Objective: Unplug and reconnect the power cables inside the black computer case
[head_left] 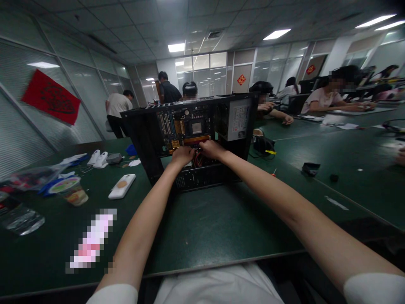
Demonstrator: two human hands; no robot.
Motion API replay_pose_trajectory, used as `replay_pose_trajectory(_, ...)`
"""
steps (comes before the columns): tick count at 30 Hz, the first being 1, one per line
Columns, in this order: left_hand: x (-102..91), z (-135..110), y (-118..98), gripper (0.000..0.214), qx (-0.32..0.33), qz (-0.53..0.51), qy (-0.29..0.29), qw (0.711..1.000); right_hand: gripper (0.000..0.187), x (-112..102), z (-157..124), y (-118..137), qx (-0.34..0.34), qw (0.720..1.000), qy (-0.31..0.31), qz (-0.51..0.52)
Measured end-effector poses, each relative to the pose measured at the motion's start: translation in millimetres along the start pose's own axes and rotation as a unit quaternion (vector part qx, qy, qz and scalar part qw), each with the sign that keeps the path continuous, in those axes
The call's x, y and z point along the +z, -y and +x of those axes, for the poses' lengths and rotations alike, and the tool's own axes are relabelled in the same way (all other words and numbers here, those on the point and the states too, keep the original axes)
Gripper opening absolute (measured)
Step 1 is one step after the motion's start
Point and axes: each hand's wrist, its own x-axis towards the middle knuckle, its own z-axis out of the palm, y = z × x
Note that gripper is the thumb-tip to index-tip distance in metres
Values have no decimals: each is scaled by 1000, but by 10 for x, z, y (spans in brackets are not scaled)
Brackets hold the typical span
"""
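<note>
Green table (215, 223) w/ open PC case (144, 143); L hand (182, 155) & R hand (211, 148) at red cables (198, 159), fingers curled, hold unclear.

The dark green tabletop (202, 228) carries an open computer case (193, 139) standing near its middle. Left of the case lie a white phone (122, 186), a lidded cup (70, 191) and a clear plastic bottle (20, 218). Well apart on the right lies a small black pouch (310, 168).

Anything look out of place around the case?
Nothing looks damaged or spilled. The computer case is open with its motherboard exposed, and red cables bunch loosely under the left hand and right hand. Small black parts lie loose on the table.
</note>
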Motion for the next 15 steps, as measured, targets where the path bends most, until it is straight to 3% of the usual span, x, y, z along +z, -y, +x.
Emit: replay_pose_trajectory(15, -38, 31, -97, 51, -14, 37, 39, 998, 27, -3, -118, -11, 30, 997, -40, 61)
